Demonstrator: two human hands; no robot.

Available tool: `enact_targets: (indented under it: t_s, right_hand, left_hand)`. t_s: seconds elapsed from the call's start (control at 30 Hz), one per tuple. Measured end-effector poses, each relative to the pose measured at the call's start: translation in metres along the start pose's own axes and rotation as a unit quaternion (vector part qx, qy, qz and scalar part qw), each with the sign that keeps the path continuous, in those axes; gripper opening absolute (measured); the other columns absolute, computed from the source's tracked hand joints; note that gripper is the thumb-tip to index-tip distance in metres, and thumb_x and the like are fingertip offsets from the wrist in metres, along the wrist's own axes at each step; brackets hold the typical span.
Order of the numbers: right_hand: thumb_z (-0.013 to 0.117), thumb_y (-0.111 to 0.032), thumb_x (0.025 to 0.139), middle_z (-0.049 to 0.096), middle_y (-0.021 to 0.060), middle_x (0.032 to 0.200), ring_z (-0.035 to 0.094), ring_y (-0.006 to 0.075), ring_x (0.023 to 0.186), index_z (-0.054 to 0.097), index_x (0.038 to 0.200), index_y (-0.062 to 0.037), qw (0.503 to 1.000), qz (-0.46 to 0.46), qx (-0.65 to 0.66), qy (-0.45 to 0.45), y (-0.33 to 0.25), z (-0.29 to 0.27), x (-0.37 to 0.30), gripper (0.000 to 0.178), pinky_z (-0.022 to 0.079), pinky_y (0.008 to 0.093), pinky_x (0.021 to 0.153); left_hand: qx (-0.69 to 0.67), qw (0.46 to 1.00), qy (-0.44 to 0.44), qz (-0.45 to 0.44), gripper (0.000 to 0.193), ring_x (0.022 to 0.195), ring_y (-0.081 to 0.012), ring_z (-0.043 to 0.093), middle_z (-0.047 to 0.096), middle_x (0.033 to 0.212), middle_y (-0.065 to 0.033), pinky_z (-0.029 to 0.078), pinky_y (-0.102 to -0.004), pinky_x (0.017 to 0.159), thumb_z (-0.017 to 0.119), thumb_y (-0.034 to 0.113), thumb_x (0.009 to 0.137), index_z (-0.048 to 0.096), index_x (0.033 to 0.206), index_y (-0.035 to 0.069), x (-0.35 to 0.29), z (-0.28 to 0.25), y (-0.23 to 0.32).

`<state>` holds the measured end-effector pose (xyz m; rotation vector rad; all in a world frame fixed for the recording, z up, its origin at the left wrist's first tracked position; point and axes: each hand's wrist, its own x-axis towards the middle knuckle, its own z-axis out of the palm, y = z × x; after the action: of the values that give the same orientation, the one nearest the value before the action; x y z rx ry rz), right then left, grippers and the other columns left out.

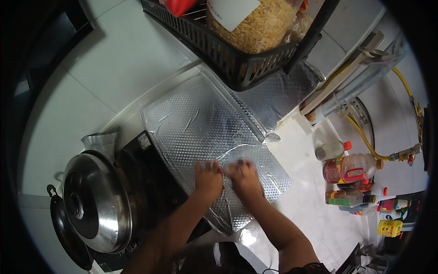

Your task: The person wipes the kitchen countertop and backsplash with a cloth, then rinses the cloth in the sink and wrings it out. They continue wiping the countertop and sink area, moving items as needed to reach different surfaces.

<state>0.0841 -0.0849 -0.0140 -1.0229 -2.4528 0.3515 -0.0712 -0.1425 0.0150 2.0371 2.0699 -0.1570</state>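
A silver foil sheet with a small embossed check pattern point(187, 123) covers the counter, creased in places and with a loose near edge. My left hand point(209, 181) lies on it, palm down, fingers stretched out and apart. Close beside it, my right hand point(246, 181) is also over the foil; its fingertips are smeared by motion, so I cannot make out whether anything is between them. Crinkled foil shows around and below both hands.
On the left, a black stove point(153, 169) carries a lidded pan point(98, 201), with a dark frying pan point(64, 233) beside it. A black basket point(237, 68) holding a bag of dry yellowish food point(255, 32) overhangs the foil. Bottles point(351, 169) and a yellow hose point(365, 132) are at right.
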Motion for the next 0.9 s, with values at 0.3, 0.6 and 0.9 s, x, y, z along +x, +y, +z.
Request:
enact_targets:
  t_s: [0.3,0.6,0.9]
  right_hand:
    - [0.058,-0.017,0.084,0.057,0.0043,0.127,0.047,0.0278,0.123,0.068,0.110,-0.0274,0.997,0.000,-0.072,-0.040,0.026,0.077,0.223,0.030,0.040,0.0394,0.103]
    - [0.063,-0.006,0.079,0.059,0.0149,0.120,0.056,0.0379,0.112,0.065,0.114,-0.0143,0.999,-0.029,0.038,0.007,0.025,-0.023,-0.014,0.036,0.048,0.0454,0.095]
    - [0.057,0.006,0.081,0.058,0.0206,0.120,0.054,0.0397,0.108,0.064,0.118,-0.0097,0.988,-0.024,0.095,0.119,0.009,-0.009,0.108,0.041,0.043,0.0456,0.095]
  left_hand:
    - [0.009,0.995,-0.096,-0.008,0.067,0.143,-0.0261,0.027,0.029,0.155,-0.0068,0.015,-0.0642,0.112,0.064,0.042,0.085,0.043,0.140,0.009,0.004,-0.005,0.007]
    - [-0.027,0.999,-0.041,-0.008,0.066,0.139,-0.0244,0.034,0.035,0.152,-0.0062,0.016,-0.0674,0.110,0.070,0.041,0.080,0.050,0.135,0.011,-0.008,-0.006,-0.010]
    - [-0.073,0.978,-0.141,-0.134,0.106,0.144,-0.0442,0.013,0.011,0.158,-0.0209,0.006,-0.0654,0.113,0.075,0.056,0.071,0.027,0.149,0.004,-0.019,-0.021,-0.037]
